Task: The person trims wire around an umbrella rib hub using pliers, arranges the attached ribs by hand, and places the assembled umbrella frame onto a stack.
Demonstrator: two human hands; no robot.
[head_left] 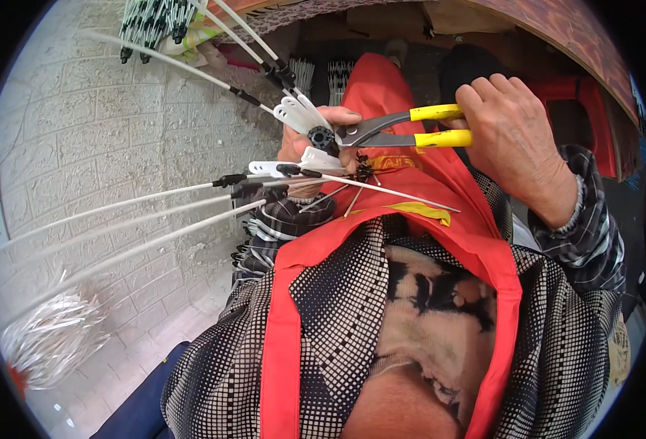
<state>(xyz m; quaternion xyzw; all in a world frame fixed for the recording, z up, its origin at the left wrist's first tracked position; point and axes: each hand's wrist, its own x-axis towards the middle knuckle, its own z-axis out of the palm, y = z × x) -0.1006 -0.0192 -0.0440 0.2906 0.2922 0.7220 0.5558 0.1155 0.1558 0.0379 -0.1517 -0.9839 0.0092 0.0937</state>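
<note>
My left hand (291,144) is closed around the middle of an umbrella frame (321,137), a notched black hub with flat white arms around it. Long white rods fan out from black joints toward the left and top. My right hand (509,121) grips pliers (387,123) by their yellow handles, which stand apart. The plier jaws touch the right side of the hub, beside my left thumb. What lies between the jaws is hidden. Below the hub, a dark cluster (364,170) with thin white rods sticks out over my red apron (440,183).
A wooden table edge (557,36) curves across the top right, with a red stool (593,117) under it. Bundled black-tipped rods (158,22) sit at upper left. White strands (56,336) lie in a heap at lower left, near a whitish brick-patterned wall (118,124).
</note>
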